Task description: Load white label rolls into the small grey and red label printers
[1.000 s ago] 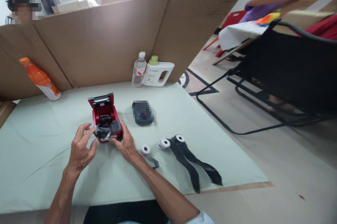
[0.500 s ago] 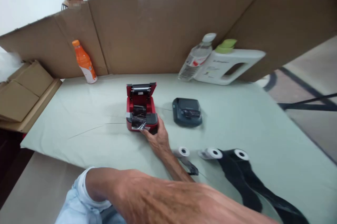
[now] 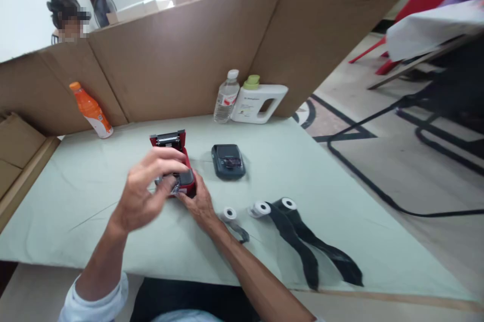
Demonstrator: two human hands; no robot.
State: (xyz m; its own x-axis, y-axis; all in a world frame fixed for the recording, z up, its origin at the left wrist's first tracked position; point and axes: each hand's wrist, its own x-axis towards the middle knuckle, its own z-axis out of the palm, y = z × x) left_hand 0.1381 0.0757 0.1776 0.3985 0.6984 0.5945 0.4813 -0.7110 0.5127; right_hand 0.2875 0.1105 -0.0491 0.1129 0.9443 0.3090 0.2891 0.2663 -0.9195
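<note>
A small red and black receipt printer (image 3: 191, 181) sits on the table with its lid (image 3: 168, 139) raised. My right hand (image 3: 199, 201) grips its front right corner, thumb at the front edge and fingers along the side. Over the printer hovers my left hand (image 3: 145, 186), slightly blurred, its fingers stretched out and the thumb apart from them, near a bit of clear plastic film (image 3: 175, 188) at the front. The left hand hides most of the printer's inside. To the right lies a closed dark printer (image 3: 228, 161).
White paper rolls (image 3: 262, 208) with dark strips (image 3: 298, 241) trailing lie at right front. An orange bottle (image 3: 92, 111), a clear water bottle (image 3: 227, 98) and a white jug (image 3: 245, 109) stand along a cardboard wall (image 3: 181, 55). Another person (image 3: 66, 9) is beyond it.
My left arm, which crossed the foreground to the right, has swung back, and its hand is now over the red printer. My right hand stays on the printer. The view has turned right.
</note>
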